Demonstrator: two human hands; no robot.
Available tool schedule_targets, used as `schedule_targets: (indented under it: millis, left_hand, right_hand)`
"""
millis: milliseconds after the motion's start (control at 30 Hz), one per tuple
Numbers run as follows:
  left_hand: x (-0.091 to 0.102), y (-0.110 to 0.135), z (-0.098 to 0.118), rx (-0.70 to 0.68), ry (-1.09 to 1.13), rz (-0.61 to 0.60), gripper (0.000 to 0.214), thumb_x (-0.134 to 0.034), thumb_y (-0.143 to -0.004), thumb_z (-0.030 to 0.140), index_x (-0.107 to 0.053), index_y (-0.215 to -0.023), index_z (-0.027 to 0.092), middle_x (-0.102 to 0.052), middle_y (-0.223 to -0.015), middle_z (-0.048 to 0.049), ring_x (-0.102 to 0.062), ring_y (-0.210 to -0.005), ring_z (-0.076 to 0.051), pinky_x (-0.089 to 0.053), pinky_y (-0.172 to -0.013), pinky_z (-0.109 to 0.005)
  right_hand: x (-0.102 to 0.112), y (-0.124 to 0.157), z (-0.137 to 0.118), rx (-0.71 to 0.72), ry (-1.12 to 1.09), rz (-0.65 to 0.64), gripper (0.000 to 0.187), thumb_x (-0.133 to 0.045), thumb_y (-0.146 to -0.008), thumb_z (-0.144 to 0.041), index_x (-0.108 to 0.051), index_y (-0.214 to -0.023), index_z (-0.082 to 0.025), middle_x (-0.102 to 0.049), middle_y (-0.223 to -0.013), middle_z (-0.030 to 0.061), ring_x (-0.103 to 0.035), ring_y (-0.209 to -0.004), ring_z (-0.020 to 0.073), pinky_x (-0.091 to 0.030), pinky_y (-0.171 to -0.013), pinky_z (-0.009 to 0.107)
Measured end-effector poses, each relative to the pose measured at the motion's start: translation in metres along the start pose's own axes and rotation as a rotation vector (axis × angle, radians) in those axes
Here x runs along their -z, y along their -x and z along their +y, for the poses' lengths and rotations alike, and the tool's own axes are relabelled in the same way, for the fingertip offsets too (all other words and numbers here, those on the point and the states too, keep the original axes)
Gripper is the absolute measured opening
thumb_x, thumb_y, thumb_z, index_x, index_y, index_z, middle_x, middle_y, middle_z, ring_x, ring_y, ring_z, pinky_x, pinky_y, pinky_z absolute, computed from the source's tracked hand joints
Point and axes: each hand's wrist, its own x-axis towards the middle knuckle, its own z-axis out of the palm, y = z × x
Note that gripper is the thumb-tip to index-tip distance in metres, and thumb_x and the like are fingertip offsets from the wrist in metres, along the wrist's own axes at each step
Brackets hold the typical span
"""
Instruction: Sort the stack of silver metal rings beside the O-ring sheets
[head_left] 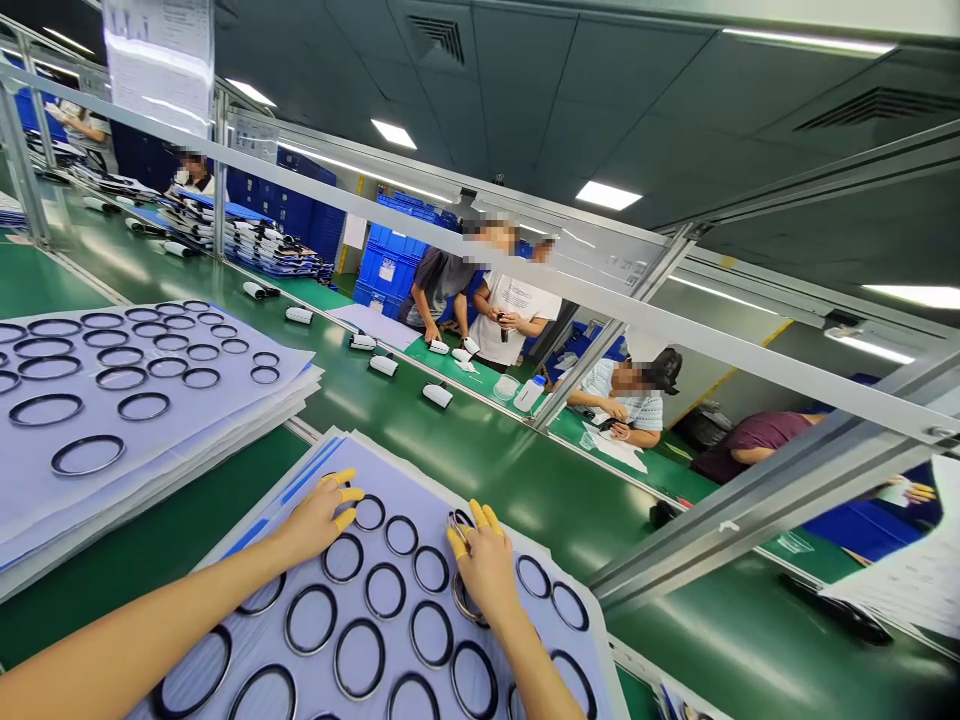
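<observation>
Black rings with a silvery edge lie spread over a stack of white sheets (439,492) in front of me. My left hand (319,520), yellow covers on its fingertips, reaches to the far left part of the sheet. Its fingers are apart beside a black ring (383,508); a dark edge shows between them, partly hidden. Farther right, my right hand (486,560), also with yellow fingertip covers, pinches a small black ring (452,518) that looks tilted. Another ring (459,597) is partly covered by that hand.
At left stands a second stack of sheets (247,400) with several rings on it. A green conveyor (495,465) with white-and-black pieces (437,395) runs beyond. A slanted metal post (720,530) rises at right. Several people work across the line near blue crates (386,270).
</observation>
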Motion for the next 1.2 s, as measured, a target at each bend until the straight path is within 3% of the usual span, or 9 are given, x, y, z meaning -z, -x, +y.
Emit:
schedule_targets:
  millis: [100, 267, 367, 467, 600, 700, 867, 967, 1200]
  left_hand:
    - [0.002, 0.001, 0.002, 0.003, 0.005, -0.006, 0.037, -0.05, -0.085, 0.018, -0.065, -0.118, 0.019, -0.045, -0.143, -0.0118, -0.04, -0.133, -0.028, -0.035, -0.109, -0.047]
    - [0.006, 0.001, 0.007, -0.01, 0.023, -0.007, 0.035, -0.052, -0.083, 0.017, -0.066, -0.115, 0.02, -0.048, -0.141, -0.0112, -0.04, -0.132, -0.028, -0.035, -0.109, -0.048]
    - [0.007, 0.002, 0.008, -0.019, 0.035, -0.01, 0.034, -0.053, -0.082, 0.017, -0.066, -0.114, 0.02, -0.049, -0.14, -0.0117, -0.041, -0.131, -0.028, -0.036, -0.108, -0.048]
    - [0.008, 0.002, 0.009, -0.022, 0.041, -0.014, 0.034, -0.053, -0.082, 0.017, -0.067, -0.113, 0.021, -0.048, -0.14, -0.0108, -0.041, -0.131, -0.029, -0.036, -0.108, -0.049]
    - [0.009, 0.003, 0.01, -0.027, 0.038, -0.022, 0.033, -0.053, -0.083, 0.016, -0.067, -0.113, 0.019, -0.049, -0.139, -0.0125, -0.041, -0.131, -0.029, -0.035, -0.109, -0.048]
    - [0.009, 0.003, 0.01, -0.035, 0.038, -0.03, 0.034, -0.052, -0.083, 0.015, -0.067, -0.114, 0.015, -0.047, -0.139, -0.016, -0.04, -0.132, -0.03, -0.034, -0.109, -0.047]
    - [0.008, 0.002, 0.009, -0.039, 0.042, -0.025, 0.034, -0.053, -0.082, 0.015, -0.066, -0.114, 0.017, -0.048, -0.138, -0.0151, -0.04, -0.131, -0.03, -0.034, -0.109, -0.048]
    - [0.007, 0.001, 0.007, -0.046, 0.051, -0.016, 0.033, -0.055, -0.082, 0.015, -0.067, -0.112, 0.018, -0.049, -0.137, -0.014, -0.041, -0.13, -0.03, -0.035, -0.108, -0.048]
    - [0.007, 0.0, 0.005, -0.065, 0.036, 0.012, 0.032, -0.054, -0.081, 0.015, -0.067, -0.11, 0.02, -0.053, -0.134, -0.0117, -0.042, -0.129, -0.03, -0.035, -0.108, -0.049]
  right_hand:
    - [-0.002, -0.006, -0.005, -0.043, -0.009, -0.028, 0.023, -0.057, -0.089, -0.022, -0.072, -0.074, -0.013, -0.064, -0.126, 0.017, -0.045, -0.131, 0.0322, -0.039, -0.102, 0.048]
    - [-0.002, -0.009, -0.009, -0.061, -0.105, -0.073, 0.008, -0.064, -0.086, -0.021, -0.07, -0.082, -0.017, -0.065, -0.123, 0.0081, -0.043, -0.131, 0.0275, -0.029, -0.108, 0.054]
    - [-0.005, -0.015, -0.007, -0.102, -0.247, -0.1, 0.009, -0.062, -0.088, -0.024, -0.068, -0.089, -0.016, -0.066, -0.118, 0.0067, -0.056, -0.116, 0.0252, -0.041, -0.101, 0.05]
    - [-0.007, -0.032, -0.004, -0.151, -0.437, -0.112, 0.02, -0.057, -0.093, -0.03, -0.064, -0.102, -0.014, -0.068, -0.105, 0.0053, -0.067, -0.093, 0.0213, -0.055, -0.081, 0.042]
    - [-0.013, -0.053, -0.014, -0.14, -0.569, -0.083, 0.024, -0.055, -0.094, -0.032, -0.061, -0.109, -0.014, -0.068, -0.105, 0.0062, -0.068, -0.087, 0.019, -0.057, -0.074, 0.038]
    - [-0.02, -0.056, -0.031, -0.077, -0.47, -0.042, 0.022, -0.056, -0.093, -0.031, -0.062, -0.107, -0.015, -0.067, -0.108, 0.0063, -0.066, -0.094, 0.0214, -0.055, -0.082, 0.042]
    - [-0.028, -0.042, -0.053, 0.095, -0.122, -0.035, 0.008, -0.063, -0.086, -0.021, -0.069, -0.089, -0.016, -0.065, -0.119, 0.01, -0.046, -0.127, 0.0298, -0.033, -0.104, 0.055]
    - [-0.029, -0.042, -0.063, 0.157, 0.03, -0.042, 0.012, -0.061, -0.088, -0.019, -0.07, -0.093, -0.013, -0.066, -0.117, 0.0136, -0.045, -0.127, 0.0327, -0.035, -0.102, 0.056]
    - [-0.043, -0.064, -0.1, 0.372, 0.146, -0.085, 0.021, -0.061, -0.09, -0.029, -0.064, -0.108, -0.018, -0.06, -0.127, 0.0081, -0.053, -0.121, 0.0274, -0.041, -0.1, 0.052]
